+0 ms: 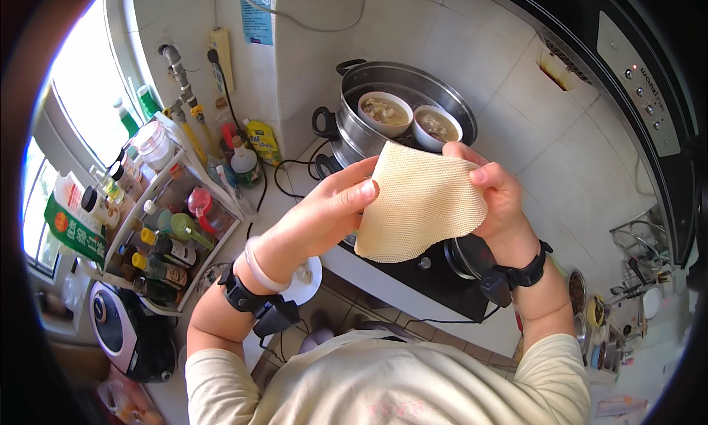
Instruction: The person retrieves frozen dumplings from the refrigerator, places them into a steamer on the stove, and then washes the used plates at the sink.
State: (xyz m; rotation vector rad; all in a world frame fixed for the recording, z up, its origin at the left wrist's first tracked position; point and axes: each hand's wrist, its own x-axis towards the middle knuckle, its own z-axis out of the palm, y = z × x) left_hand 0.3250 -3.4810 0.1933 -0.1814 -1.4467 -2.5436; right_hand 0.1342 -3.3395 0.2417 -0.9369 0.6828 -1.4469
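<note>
A pale yellow mesh mat point(420, 203) with a woven texture hangs between my two hands, slightly curved. My left hand point(337, 201) grips its left edge with the thumb on top. On the other side, my right hand point(495, 190) pinches the upper right edge between thumb and fingers. Just beyond the mat stands a tall steel steamer pot point(354, 131) with black handles and no lid on it. Two white bowls, one at left point(385, 130) and one at right point(423, 141), sit inside it and hold a cloudy soup with pale pieces.
A black gas hob point(409, 275) lies below my hands. To the left, a seasoning rack point(182, 226) carries several bottles and jars above a rice cooker point(119, 331). A white plate point(310, 286) is under my left forearm. Overhead at right curves a range hood point(636, 82). Black cords point(290, 176) cross the counter.
</note>
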